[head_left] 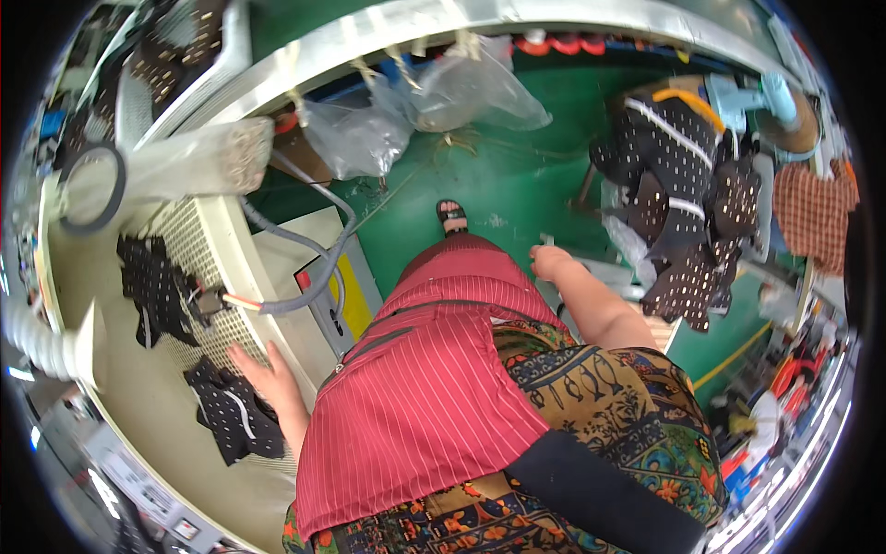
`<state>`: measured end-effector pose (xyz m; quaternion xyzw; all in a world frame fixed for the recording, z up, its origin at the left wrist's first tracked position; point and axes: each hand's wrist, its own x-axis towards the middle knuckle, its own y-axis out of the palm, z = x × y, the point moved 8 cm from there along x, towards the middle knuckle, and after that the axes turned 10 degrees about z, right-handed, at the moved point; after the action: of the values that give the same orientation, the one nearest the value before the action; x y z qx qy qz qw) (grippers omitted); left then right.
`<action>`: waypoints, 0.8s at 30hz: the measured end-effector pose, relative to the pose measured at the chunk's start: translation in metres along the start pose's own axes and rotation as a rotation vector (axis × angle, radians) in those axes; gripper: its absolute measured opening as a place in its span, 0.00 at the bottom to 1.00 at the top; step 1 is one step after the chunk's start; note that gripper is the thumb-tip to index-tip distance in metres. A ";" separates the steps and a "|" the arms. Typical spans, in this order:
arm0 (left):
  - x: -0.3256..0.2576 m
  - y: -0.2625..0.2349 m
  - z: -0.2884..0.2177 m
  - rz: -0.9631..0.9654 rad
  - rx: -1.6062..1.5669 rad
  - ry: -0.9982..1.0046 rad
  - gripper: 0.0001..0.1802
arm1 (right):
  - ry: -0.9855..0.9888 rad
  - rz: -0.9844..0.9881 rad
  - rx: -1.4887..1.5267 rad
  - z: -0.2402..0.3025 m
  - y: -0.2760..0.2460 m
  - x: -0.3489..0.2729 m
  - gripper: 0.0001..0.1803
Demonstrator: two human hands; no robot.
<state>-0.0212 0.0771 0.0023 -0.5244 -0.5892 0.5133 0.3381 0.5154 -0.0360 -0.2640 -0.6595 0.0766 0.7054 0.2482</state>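
Note:
My left hand (265,374) is open over the front edge of a cream, perforated work table (180,222), its fingers spread and nothing in them. Beside it on the table lies a black fabric piece with white dots and a pale strip (237,411). Farther along the table is a second black dotted piece (152,291). A grey hose (309,300) runs to a small dark tool (209,301) next to that piece; its kind is hard to make out. My right hand (552,262) hangs in the air right of my red striped apron (425,397), fingers loosely bent, with nothing visible in it.
Clear plastic bags (480,88) hang from a pale rail ahead. At the right is a heap of black dotted fabric (674,175), with a person in a checked garment (812,217) beyond. A grey and yellow box (337,286) stands beside the table. The floor (508,185) is green.

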 end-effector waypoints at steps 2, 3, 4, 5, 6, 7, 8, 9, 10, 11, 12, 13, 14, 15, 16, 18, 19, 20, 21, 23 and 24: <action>0.011 -0.018 -0.001 0.095 0.125 0.028 0.35 | 0.065 0.117 0.063 -0.004 0.056 -0.036 0.22; 0.039 0.024 -0.032 0.018 0.093 0.011 0.34 | 0.055 0.096 0.038 -0.031 0.015 0.020 0.22; 0.034 0.031 -0.030 0.035 0.082 -0.029 0.34 | 0.090 0.164 0.014 -0.054 0.034 0.016 0.22; 0.028 0.036 -0.026 0.053 0.074 -0.072 0.34 | 0.121 0.234 -0.012 -0.074 0.052 0.010 0.21; 0.028 0.037 -0.020 0.127 0.070 -0.094 0.35 | 0.143 0.352 -0.065 -0.084 0.069 -0.006 0.21; 0.031 0.038 -0.021 0.172 0.065 -0.159 0.35 | 0.169 0.297 -0.081 -0.091 0.076 -0.006 0.21; 0.033 0.040 -0.021 0.215 0.062 -0.227 0.35 | 0.196 0.243 -0.098 -0.100 0.086 -0.007 0.21; 0.035 0.037 -0.021 0.255 0.066 -0.288 0.36 | 0.219 0.189 -0.107 -0.105 0.099 -0.007 0.21; 0.039 0.036 -0.014 0.238 0.114 -0.254 0.37 | 0.237 0.209 -0.102 -0.109 0.108 -0.002 0.22; 0.043 0.035 -0.001 0.210 0.179 -0.240 0.38 | 0.220 0.204 -0.115 -0.110 0.115 0.001 0.22; 0.046 0.035 0.015 0.175 0.238 -0.227 0.38 | 0.203 0.192 -0.132 -0.109 0.114 0.002 0.22; 0.045 0.033 0.028 0.142 0.289 -0.222 0.38 | 0.189 0.178 -0.159 -0.111 0.113 0.004 0.22; 0.043 0.035 0.036 0.204 0.302 -0.219 0.40 | 0.171 0.215 -0.205 -0.116 0.121 0.012 0.22; 0.043 0.035 0.035 0.217 0.324 -0.241 0.40 | 0.170 0.253 -0.284 -0.123 0.129 0.018 0.21; 0.043 0.035 0.035 0.228 0.346 -0.264 0.40 | 0.167 0.290 -0.363 -0.130 0.138 0.022 0.21; 0.041 0.033 0.039 0.260 0.407 -0.321 0.40 | 0.168 0.433 -0.384 -0.146 0.149 0.030 0.22; 0.042 0.031 0.045 0.279 0.445 -0.356 0.40 | 0.126 0.472 -0.477 -0.156 0.167 0.045 0.24; 0.039 0.030 0.051 0.305 0.479 -0.398 0.40 | 0.089 0.512 -0.577 -0.171 0.197 0.064 0.25; 0.045 0.028 0.052 0.320 0.507 -0.408 0.40 | 0.063 0.569 -0.625 -0.179 0.214 0.071 0.25; 0.055 0.024 0.045 0.343 0.557 -0.430 0.39 | 0.041 0.671 -0.711 -0.190 0.247 0.083 0.26; 0.056 0.022 0.037 0.370 0.548 -0.460 0.39 | 0.029 0.710 -0.748 -0.193 0.262 0.088 0.26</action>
<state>-0.0627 0.1202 -0.0354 -0.3835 -0.3864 0.8076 0.2269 0.5688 -0.3246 -0.4296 -0.6461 0.0414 0.7162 -0.2606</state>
